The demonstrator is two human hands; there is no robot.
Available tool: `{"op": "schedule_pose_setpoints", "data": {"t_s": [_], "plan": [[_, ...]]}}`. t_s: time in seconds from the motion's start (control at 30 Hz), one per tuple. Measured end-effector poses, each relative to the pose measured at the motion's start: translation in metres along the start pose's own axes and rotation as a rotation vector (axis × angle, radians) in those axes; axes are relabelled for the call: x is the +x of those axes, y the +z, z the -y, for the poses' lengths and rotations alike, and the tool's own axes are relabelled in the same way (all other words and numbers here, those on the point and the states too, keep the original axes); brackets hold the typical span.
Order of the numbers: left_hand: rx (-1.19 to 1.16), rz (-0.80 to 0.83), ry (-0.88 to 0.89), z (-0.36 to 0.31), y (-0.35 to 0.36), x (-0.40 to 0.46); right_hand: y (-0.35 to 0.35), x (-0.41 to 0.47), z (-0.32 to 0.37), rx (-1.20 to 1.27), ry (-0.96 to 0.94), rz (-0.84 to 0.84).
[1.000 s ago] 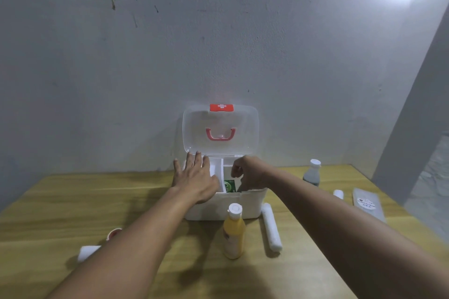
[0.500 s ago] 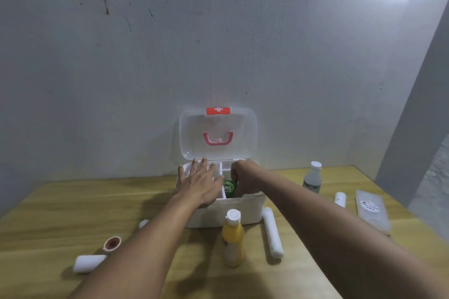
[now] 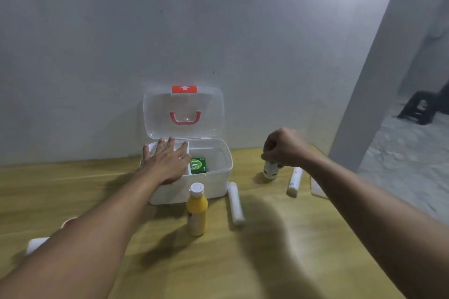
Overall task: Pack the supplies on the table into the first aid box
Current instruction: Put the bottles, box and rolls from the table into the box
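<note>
Head view: your right hand has left first aid box, now closed over small bottle near tabletop's far right edge. Left hand flat, fingers spread, steadying box. Green packet inside; bottle goes next.

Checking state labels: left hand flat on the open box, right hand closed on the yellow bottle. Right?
Not quite. The head view shows the right hand closed on the small grey bottle right of the first aid box. The yellow bottle stands untouched in front. Left hand is correct.
</note>
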State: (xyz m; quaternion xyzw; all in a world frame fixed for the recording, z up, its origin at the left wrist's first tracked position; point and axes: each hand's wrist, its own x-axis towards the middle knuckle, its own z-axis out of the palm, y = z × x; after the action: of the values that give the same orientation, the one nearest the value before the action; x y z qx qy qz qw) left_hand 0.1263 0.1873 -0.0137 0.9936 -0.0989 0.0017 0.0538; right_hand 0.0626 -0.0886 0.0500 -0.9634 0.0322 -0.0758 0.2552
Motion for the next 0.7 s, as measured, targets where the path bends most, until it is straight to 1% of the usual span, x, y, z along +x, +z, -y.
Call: {"op": "schedule_pose_setpoints", "data": {"t_s": [0.07, 0.2, 0.27, 0.43, 0.5, 0.6, 0.7], "plan": [[0.011, 0.000, -0.002, 0.000, 0.000, 0.001, -0.005, -0.005, -0.030, -0.050, 0.147, 0.040], [0.027, 0.002, -0.005, -0.001, 0.000, 0.001, 0.004, -0.018, -0.073, -0.309, 0.336, -0.071], [0.024, -0.002, -0.008, -0.001, 0.000, 0.001, 0.010, -0.027, -0.085, -0.359, 0.423, -0.096], [0.022, 0.008, -0.022, -0.001, 0.000, 0.002, 0.021, -0.030, -0.099, -0.291, 0.577, -0.165], [0.021, 0.011, -0.024, 0.000, 0.001, 0.001, 0.020, -0.032, -0.102, -0.271, 0.624, -0.168], [0.016, 0.003, -0.021, 0.000, 0.001, 0.000, 0.017, -0.034, -0.106, -0.237, 0.638, -0.197], [0.011, -0.001, -0.015, 0.000, 0.002, 0.000, 0.008, -0.034, -0.098, -0.144, 0.587, -0.287]]}}
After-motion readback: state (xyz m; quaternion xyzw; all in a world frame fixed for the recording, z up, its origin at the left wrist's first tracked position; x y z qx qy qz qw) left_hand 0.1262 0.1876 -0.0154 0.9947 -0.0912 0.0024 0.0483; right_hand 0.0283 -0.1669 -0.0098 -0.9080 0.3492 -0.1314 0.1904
